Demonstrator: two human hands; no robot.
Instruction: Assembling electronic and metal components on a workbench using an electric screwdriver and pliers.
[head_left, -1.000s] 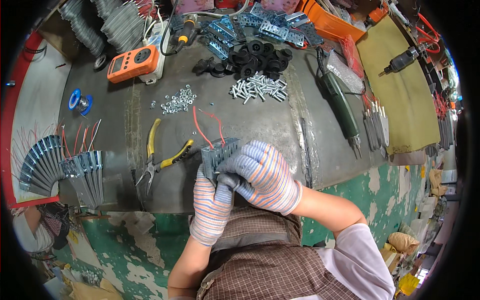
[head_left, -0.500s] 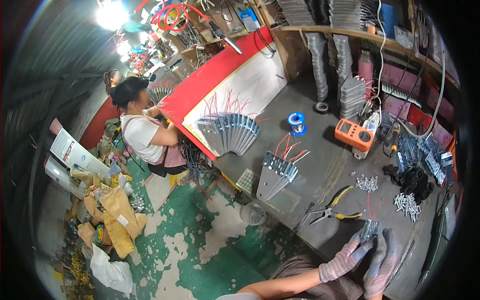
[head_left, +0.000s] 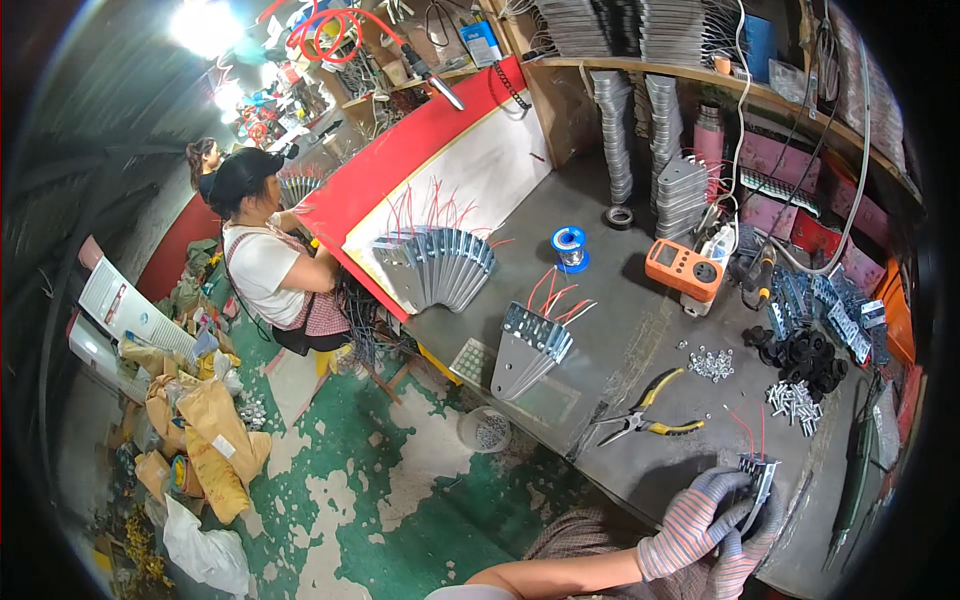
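Two thin red wires point(head_left: 763, 430) stand up from the perforated metal piece point(head_left: 760, 474) I have at the lower right of the frame, just above the near edge of the bench point(head_left: 610, 335). My left grip point(head_left: 700, 515), in a striped glove, is bent in and pinching the piece from its left side. My right grip point(head_left: 748, 560), gloved too, curls around its lower right side; some of those fingertips are hidden from me.

Left of my hands lie pliers point(head_left: 672, 429) with yellow-and-black handles, spread open. Above them is a scatter of small nuts point(head_left: 711, 365), and to the right a heap of silvery screws point(head_left: 795, 405), with black knobs point(head_left: 812, 362) just above and bluish metal brackets point(head_left: 838, 315) higher still.

Near the middle of the frame I have a bundle of grey plates point(head_left: 528, 352) with wires, a longer fanned row point(head_left: 447, 268) up and left of it, and a blue spool point(head_left: 570, 248). An orange meter point(head_left: 684, 268) sits right of the spool. At the upper left, a co-worker point(head_left: 262, 265) in a black cap faces another work surface.
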